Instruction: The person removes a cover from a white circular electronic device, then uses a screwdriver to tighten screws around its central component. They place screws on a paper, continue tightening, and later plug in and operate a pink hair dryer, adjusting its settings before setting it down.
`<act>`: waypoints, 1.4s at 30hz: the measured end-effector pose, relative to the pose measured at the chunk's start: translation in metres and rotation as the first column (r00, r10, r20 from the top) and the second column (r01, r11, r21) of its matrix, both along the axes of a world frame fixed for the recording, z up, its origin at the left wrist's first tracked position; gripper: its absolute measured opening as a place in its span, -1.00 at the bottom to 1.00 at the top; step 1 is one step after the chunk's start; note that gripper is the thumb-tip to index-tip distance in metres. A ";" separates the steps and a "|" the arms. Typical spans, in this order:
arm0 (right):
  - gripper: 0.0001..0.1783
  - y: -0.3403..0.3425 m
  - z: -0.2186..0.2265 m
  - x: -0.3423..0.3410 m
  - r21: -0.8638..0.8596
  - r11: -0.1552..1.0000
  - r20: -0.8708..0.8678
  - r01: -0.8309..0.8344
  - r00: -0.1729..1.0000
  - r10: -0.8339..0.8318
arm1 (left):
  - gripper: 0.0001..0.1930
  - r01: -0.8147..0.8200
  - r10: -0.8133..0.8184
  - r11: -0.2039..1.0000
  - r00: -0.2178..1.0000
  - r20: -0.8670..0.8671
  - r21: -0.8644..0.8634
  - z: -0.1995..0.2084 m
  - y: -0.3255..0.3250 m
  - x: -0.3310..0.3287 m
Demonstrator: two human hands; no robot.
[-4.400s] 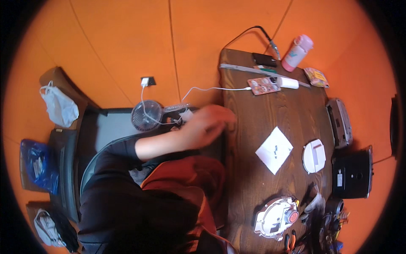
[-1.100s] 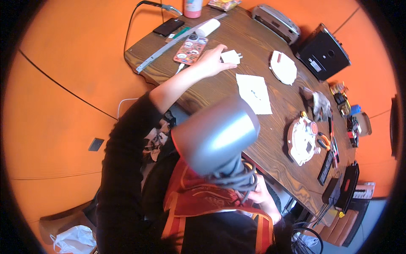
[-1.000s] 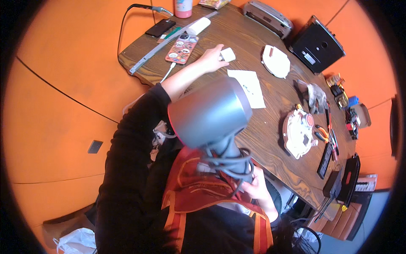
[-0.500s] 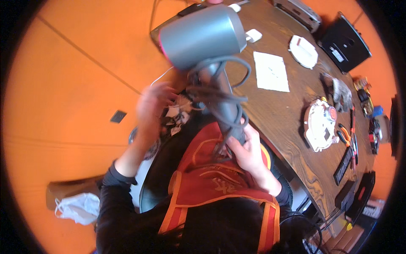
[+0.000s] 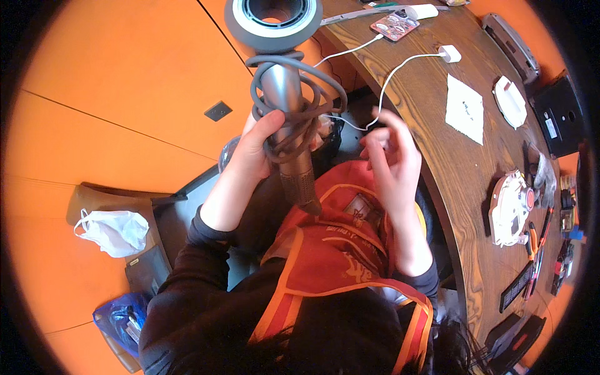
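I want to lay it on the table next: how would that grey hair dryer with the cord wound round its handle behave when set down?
The hair dryer probably tips: its wide ring head sits on a slim handle, so it looks top-heavy. The grey cord hangs in loose loops and would likely slip off once the left hand lets go. The smooth round barrel may roll.

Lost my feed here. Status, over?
Left hand grips grey hair dryer, cord wrapped round handle. Right hand open, beside white cable. Nothing blocking.
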State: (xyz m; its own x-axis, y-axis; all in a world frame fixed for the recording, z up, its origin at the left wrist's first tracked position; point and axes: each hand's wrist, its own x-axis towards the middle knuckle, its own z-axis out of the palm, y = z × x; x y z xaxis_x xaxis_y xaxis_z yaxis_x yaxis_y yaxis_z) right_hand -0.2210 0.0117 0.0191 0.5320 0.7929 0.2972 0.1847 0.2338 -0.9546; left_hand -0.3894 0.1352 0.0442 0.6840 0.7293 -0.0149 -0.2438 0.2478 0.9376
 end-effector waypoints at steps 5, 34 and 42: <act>-0.76 0.023 -0.005 0.003 -0.004 0.993 0.431 -0.119 0.896 0.109 | -0.34 0.262 -0.240 0.960 0.951 0.197 -0.094 0.003 -0.001 -0.004; -0.75 -0.088 0.077 0.106 0.234 0.622 -0.043 0.747 0.648 -0.761 | -0.50 -0.339 0.373 0.927 0.871 0.319 -0.159 0.025 0.067 -0.011; -0.85 -0.028 0.064 0.006 0.162 0.952 0.159 0.258 0.946 -0.283 | -0.65 -0.009 0.438 0.717 0.783 0.441 -0.697 0.045 0.072 0.012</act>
